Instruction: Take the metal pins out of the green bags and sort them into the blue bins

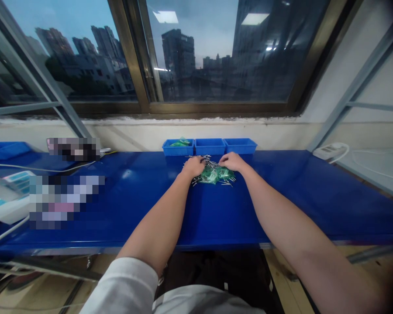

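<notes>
A loose pile of thin metal pins [227, 183] lies on the blue table [144, 209], mixed with green plastic bags [214, 175]. My left hand [194, 166] rests at the left side of the pile, its fingers curled over the pins. At the pile's upper right is my right hand [232, 162], with thumb and fingers bent toward the pins. Whatever either hand may hold is too small to make out.
Behind the pile stand three blue bins, the left one [178, 150] holding green bags, then a middle bin [210, 149] and a right bin [240, 149]. A white device [6, 196] and cables are at left. A power strip [329, 151] lies at right.
</notes>
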`<state>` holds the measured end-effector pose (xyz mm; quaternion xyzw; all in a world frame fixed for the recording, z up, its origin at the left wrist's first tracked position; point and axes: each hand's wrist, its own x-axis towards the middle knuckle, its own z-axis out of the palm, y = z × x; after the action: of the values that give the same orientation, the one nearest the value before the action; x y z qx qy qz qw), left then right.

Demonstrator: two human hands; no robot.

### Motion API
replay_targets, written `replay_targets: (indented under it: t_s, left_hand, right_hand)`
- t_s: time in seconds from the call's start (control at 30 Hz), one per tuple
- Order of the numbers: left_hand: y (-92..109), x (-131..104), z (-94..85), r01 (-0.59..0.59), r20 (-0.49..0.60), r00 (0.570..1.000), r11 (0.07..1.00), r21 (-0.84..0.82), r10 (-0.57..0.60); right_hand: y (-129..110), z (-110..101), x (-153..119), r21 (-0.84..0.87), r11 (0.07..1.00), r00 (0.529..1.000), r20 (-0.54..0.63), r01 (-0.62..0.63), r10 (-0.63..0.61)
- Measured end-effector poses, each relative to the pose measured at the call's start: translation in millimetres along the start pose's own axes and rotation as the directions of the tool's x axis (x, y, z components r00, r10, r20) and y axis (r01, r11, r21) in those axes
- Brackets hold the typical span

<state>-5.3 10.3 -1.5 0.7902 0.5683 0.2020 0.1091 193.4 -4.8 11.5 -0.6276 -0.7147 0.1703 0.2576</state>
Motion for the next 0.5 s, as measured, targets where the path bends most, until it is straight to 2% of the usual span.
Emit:
replay_targets:
  t_s: [0.13,0.3,0.5]
  left_hand:
    - [0,0,0.0,-0.019,0.011,1.0,1.0,0.009,0.019]
    - [0,-2,-0.4,-0.037,0.005,0.999,0.999,0.015,0.037]
    - [3,-4,-2.6,-0.053,0.004,0.999,0.998,0.015,0.053]
  right_hand:
    - [1,1,1,0.023,0.999,0.999,-0.024,0.023,-0.023]
    - [-4,5,-1,0.071,0.99,0.993,-0.015,0.119,-0.118]
    - [-8,12,0,0.038,0.979,0.98,-0.029,0.199,-0.198]
